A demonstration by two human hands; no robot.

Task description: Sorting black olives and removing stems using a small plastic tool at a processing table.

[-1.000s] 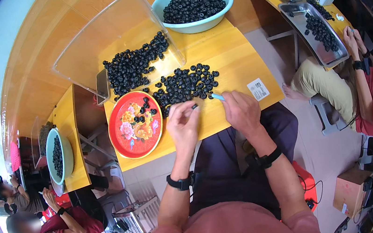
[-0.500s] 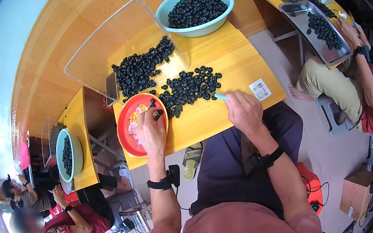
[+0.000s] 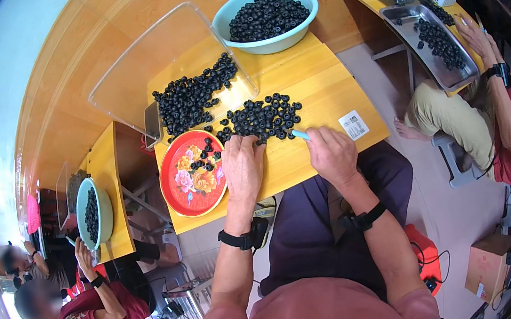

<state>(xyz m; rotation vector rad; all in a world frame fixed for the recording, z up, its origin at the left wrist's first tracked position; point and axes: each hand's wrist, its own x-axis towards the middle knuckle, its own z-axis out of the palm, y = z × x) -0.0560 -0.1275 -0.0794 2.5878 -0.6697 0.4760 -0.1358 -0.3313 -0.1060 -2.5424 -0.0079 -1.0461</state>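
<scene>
The round, glossy red tray point(image 3: 201, 199) lay at nine o'clock from the left hand point(image 3: 244, 164), which earlier was over it. Whether this hand gripped something, I could not tell. Small, ring-like black beads point(image 3: 258, 120) spread at its one o'clock, and at ten o'clock from the right hand point(image 3: 334, 154), which pinched a slim blue stick point(image 3: 300, 135).

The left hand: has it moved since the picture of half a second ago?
Yes. Against the red tray, the left hand has moved right: it was over the tray and is now at the near edge of the loose black pieces.
</scene>
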